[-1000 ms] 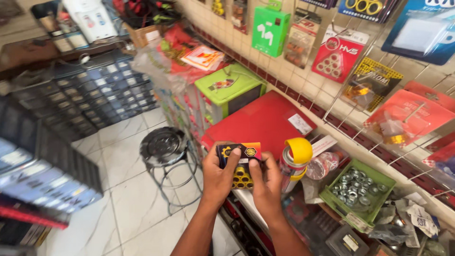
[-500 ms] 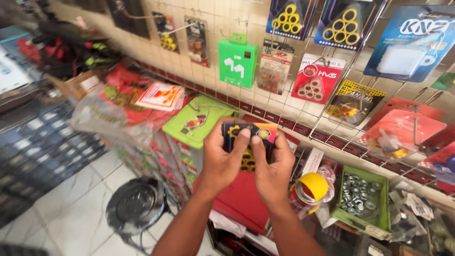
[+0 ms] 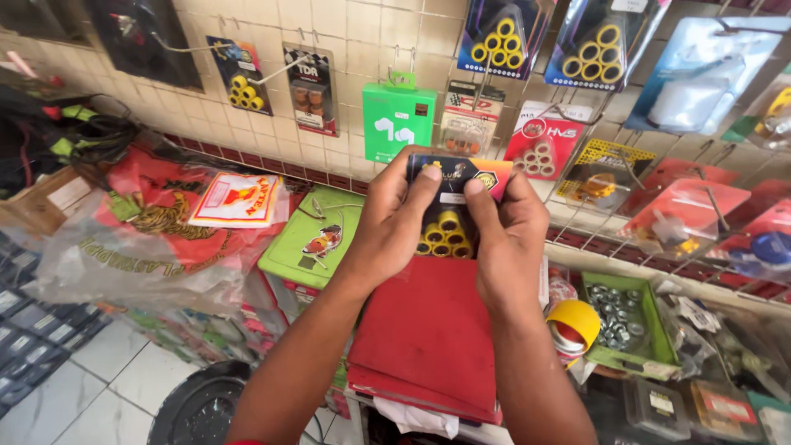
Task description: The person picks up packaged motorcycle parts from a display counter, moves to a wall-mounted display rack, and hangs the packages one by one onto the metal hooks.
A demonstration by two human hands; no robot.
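Roller pack (image 3: 451, 206) before tiled wall (image 3: 346, 33)

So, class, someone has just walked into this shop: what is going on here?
A person holds a blister pack of yellow rollers up in front of a tiled wall hung with similar packs. The left hand and the right hand each pinch its card top, thumbs on the front. Below the hands lies a red box; to its right stand a yellow-capped tin and a green tray of nuts.

Two hands (image 3: 395, 222) (image 3: 507, 239), one blister pack of yellow rollers (image 3: 449, 210), one yellow-capped tin (image 3: 573, 325), one green tray of nuts (image 3: 630, 325).
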